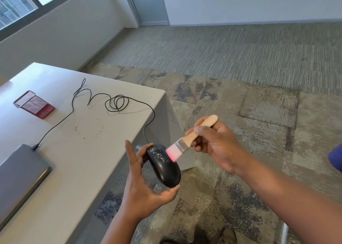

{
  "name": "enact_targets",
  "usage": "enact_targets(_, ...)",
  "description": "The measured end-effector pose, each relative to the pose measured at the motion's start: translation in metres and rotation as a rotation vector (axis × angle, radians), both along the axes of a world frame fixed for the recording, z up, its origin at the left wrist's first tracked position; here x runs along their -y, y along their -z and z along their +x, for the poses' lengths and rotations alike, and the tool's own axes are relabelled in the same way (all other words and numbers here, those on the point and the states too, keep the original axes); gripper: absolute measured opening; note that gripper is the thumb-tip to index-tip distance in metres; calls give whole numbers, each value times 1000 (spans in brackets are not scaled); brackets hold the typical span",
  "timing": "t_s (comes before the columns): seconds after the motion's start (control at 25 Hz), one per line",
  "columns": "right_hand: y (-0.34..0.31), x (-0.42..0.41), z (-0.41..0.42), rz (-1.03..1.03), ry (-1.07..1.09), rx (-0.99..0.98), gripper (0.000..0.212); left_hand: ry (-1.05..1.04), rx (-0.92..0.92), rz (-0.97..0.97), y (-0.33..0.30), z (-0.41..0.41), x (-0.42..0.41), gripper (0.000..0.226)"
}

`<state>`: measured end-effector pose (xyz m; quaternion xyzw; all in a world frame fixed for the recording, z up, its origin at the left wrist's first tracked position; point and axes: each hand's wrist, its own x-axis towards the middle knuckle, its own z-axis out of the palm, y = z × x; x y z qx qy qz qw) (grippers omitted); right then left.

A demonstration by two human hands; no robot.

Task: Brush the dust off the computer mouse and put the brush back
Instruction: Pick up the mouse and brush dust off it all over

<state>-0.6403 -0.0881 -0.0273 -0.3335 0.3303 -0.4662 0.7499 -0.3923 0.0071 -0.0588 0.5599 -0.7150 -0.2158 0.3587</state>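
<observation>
A black computer mouse [164, 167] with pale dust specks on its front half is held off the table's edge, above the carpet. My left hand [142, 180] grips it from below and the left, fingers curled round its sides. My right hand [212, 142] holds a small brush [187, 142] by its wooden handle. The brush's pink bristles touch the right side of the mouse's top. The mouse's black cable [111, 103] runs back onto the table in loose loops.
A grey table [83, 151] fills the left. On it lie a closed grey laptop [20, 175] with the cable plugged in, a red mesh holder [34, 104] on its side, and some crumbs. Patterned carpet [240, 99] lies to the right.
</observation>
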Motion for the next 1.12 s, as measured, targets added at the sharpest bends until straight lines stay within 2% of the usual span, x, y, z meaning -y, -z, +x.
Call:
enact_targets(0.08, -7, 2, 13, -30, -17, 92, 5, 2, 1, -2, 0, -3, 0, 164)
enact_targets(0.16, -14, 4, 25, -73, -3, 95, 6, -10, -8, -3, -2, -6, -1, 164)
enact_targets(0.32, -15, 7, 37, -148, 94, 10, 34, -23, -29, -6, -5, -8, -1, 158)
enact_targets(0.56, -14, 4, 40, -297, 73, -153, 25, -13, -33, 1, -4, -4, 0, 159)
enact_targets(1.12, -12, 3, 16, -327, -116, -168, 30, -26, -15, 23, 4, 3, 1, 167)
